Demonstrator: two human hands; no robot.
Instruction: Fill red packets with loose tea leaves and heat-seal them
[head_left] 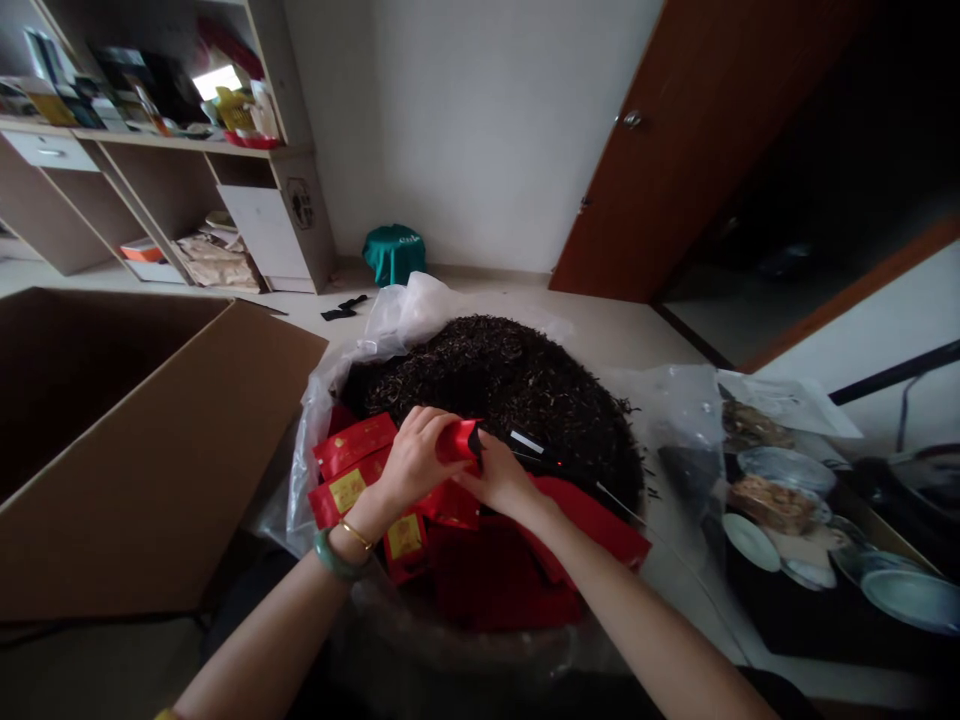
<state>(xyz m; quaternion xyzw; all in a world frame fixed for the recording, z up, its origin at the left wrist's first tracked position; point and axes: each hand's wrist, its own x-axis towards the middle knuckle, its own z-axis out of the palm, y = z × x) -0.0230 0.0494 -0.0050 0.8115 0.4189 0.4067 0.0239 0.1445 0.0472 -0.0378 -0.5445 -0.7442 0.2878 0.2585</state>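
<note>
A white wall (480,130) stands at twelve o'clock; below it, a dark, leaf-like heap (517,365) sits in clear plastic (412,308). At the centre, the left hand (418,457) and right hand (501,478) pinch a red pouch (458,440) between their fingers; a light, even grip should prevent creasing.

Two hands (416,455) (501,478), with one red packet (454,440) between them, are pictured alongside one mound of dark dried leaves (540,375), two yellow labels (348,488) (405,538), two bracelets (341,558) (356,535), one cardboard box (187,450), one teal bundle (395,257) and one brown door (652,170).
</note>
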